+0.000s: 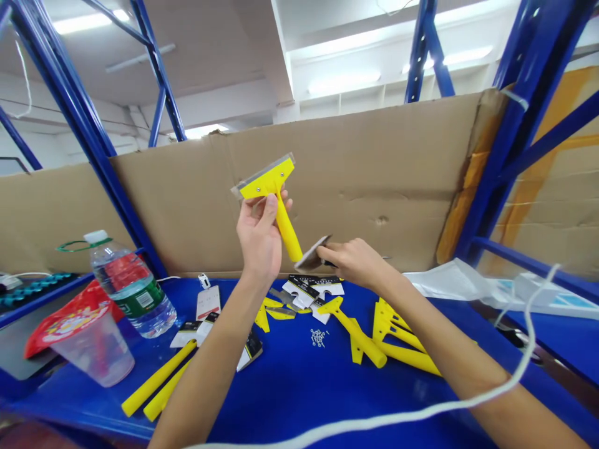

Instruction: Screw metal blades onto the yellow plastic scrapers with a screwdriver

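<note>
My left hand (262,240) is wrapped round a yellow scraper (286,227) at the neck, its wide head up and its handle slanting down to the right. Along the top of the head runs a metal blade (266,174) under a clear cover, and two screws show in the head. Pinched in my right hand (358,265) is a flat grey piece (312,252), close to the handle's lower end; its exact kind is unclear. A dark tip and a thin shaft also show by that hand. Below lie loose screws (317,337) and yellow scraper parts (358,337).
Blade packets (311,290) lie mid-table, more yellow scrapers (397,330) to the right. At left are yellow handles (159,377), a plastic cup (100,355) and a water bottle (135,290). A white cable (374,423) crosses in front; cardboard (374,181) stands behind.
</note>
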Demonstrator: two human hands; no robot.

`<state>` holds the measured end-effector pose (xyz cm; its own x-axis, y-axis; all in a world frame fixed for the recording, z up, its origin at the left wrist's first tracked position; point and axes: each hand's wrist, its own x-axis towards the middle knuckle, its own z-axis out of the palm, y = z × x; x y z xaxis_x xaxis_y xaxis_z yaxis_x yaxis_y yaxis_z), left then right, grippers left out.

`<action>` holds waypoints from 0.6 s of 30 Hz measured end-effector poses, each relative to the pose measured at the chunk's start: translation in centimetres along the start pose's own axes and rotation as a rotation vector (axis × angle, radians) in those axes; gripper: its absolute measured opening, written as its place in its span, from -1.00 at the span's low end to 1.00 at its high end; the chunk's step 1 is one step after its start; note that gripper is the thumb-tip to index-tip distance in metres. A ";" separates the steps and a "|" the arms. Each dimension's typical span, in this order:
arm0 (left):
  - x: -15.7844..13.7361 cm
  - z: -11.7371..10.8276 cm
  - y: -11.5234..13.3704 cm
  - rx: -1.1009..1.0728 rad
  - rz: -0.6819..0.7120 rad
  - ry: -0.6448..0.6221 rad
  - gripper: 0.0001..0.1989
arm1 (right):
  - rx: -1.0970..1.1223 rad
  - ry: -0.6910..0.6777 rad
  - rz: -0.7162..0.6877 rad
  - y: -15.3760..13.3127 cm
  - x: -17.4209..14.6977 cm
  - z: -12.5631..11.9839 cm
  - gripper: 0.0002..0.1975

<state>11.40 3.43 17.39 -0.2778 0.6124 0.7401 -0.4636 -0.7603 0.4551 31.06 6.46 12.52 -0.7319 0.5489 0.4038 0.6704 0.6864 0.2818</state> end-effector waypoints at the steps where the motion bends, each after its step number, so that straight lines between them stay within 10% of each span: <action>1: 0.2 0.4 -0.5 -0.004 0.000 0.000 -0.72 | 0.017 -0.002 0.000 0.0 0.0 -0.1 -0.62; 11: -0.9 3.1 -1.7 -0.030 0.077 -0.015 -0.62 | 0.083 -0.164 0.112 -0.2 -0.4 -0.9 -0.60; 18: -1.2 1.2 -5.2 0.060 -0.103 -0.108 -0.68 | 0.045 -0.143 0.145 0.4 -0.4 -1.0 -0.60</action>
<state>15.12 6.38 14.69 -0.1373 0.6635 0.7355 -0.4333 -0.7079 0.5577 31.77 6.03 13.33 -0.6399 0.7037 0.3088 0.7664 0.6138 0.1894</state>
